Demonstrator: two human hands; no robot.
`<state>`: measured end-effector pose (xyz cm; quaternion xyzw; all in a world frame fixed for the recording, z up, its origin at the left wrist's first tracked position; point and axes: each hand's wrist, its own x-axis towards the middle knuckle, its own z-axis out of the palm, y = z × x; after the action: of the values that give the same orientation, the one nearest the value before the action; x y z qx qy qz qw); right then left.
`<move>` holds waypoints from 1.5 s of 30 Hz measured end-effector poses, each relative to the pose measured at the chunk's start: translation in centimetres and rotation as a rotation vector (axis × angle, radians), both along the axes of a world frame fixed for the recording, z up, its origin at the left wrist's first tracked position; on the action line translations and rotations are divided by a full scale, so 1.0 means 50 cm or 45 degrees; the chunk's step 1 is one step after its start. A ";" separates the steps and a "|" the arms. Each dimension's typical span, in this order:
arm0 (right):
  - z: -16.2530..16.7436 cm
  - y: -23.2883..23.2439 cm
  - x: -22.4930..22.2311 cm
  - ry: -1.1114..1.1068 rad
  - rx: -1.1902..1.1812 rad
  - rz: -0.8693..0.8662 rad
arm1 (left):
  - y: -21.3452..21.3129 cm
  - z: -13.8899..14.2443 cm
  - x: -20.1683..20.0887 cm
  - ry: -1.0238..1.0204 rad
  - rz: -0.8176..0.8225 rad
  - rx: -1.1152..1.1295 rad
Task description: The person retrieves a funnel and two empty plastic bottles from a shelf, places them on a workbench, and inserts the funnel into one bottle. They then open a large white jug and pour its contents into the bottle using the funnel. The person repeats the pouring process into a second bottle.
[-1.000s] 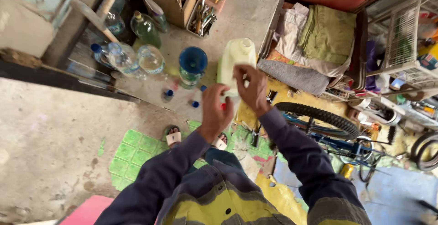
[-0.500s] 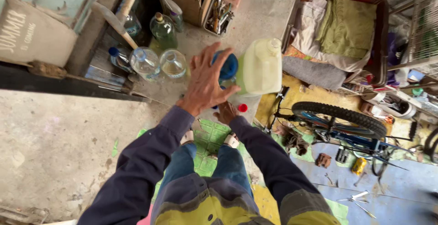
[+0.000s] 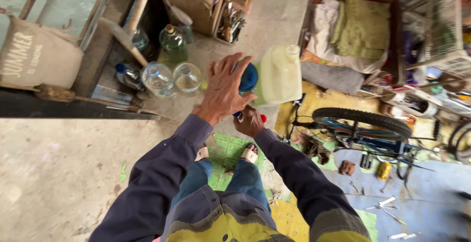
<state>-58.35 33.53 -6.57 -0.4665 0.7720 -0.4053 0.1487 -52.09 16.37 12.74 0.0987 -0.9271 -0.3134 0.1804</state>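
Hovering now, fingers spread, left hand over blue funnel; right hand's grip unclear.

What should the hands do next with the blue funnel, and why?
Probably close the left hand on the blue funnel to steady it: that hand is spread open over it, beside the pale jug, while the right hand is low, near a small red cap.

Single head-worn view, looking steeply down over the person's own arms and knees at the concrete floor; hands near, bicycle wheel farther right.
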 end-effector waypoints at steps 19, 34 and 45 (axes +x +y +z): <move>0.295 -0.072 -0.143 0.351 0.017 0.021 | -0.039 0.007 0.001 0.129 -0.093 0.133; 0.395 -0.122 -0.129 0.245 0.195 0.210 | -0.235 0.090 0.158 0.297 0.335 0.249; 0.386 -0.130 -0.137 0.293 0.095 0.408 | -0.235 0.037 0.151 0.098 0.376 0.173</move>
<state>-65.22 27.02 12.74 -0.6208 0.7142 -0.2916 0.1394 -44.57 4.62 14.58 0.2338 -0.8715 -0.3491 0.2529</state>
